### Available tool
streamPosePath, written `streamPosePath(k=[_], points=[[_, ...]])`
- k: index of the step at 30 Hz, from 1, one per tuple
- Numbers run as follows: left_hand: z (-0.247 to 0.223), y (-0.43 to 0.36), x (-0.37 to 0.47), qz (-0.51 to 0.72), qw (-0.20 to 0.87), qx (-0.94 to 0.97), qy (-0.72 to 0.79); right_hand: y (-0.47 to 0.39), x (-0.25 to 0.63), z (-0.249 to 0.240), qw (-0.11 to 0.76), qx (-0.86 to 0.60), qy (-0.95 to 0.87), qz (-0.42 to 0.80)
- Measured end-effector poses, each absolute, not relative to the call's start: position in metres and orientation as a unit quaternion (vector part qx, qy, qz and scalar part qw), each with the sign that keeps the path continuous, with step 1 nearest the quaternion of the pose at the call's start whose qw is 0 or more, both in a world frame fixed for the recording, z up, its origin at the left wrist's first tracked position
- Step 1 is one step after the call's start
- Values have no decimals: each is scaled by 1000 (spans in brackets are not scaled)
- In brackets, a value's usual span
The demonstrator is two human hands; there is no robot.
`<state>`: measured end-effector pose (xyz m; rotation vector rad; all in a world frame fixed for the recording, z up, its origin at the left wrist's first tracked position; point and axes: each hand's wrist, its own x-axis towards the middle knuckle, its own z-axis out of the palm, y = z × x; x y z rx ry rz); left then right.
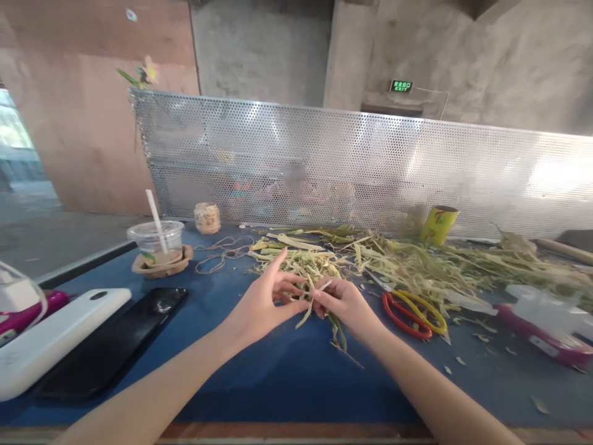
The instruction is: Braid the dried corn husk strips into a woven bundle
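My left hand (264, 300) is at the middle of the table. Its thumb and some fingers close on pale green dried leaf strips (304, 316), while one finger points up. Against its fingertips, my right hand (341, 303) pinches the same strips between thumb and forefinger. A darker green leaf end (340, 334) hangs below the right hand. Just behind both hands lies a loose heap of shredded leaf strips (301, 262). Scissors (414, 314) with one red and one yellow handle rest to the right of my right hand, blades partly under the strips.
Left stand a plastic cup with straw (160, 238), a black phone (115, 343) and a white device (69, 337). Thin cord (222, 253) and a small woven pot (207, 218) lie behind. Right are a yellow tin (438, 225) and a purple-based object (542, 337). A perforated metal screen (301, 154) borders the back.
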<state>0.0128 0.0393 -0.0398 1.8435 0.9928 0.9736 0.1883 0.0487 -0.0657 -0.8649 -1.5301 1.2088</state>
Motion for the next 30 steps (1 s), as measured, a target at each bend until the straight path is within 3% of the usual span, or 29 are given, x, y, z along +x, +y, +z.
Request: streamPosePath(k=[5,12,17,23,30], points=[[-37,38,11,409,320,763,385,47,188,-67,467,-321,-637,522],[-30,35,11,400,307,770,390,46,188,-64,447,-334,-654,510],[-32,38,9,392,307,769,400,47,190,-64,419,-384,-720,399],[-35,43,6,381,403,731,397,43,191,-61,426,-445,-752,236],[-39,43,14,380,516,671,373,37,191,-63,424,-390,-812,93]])
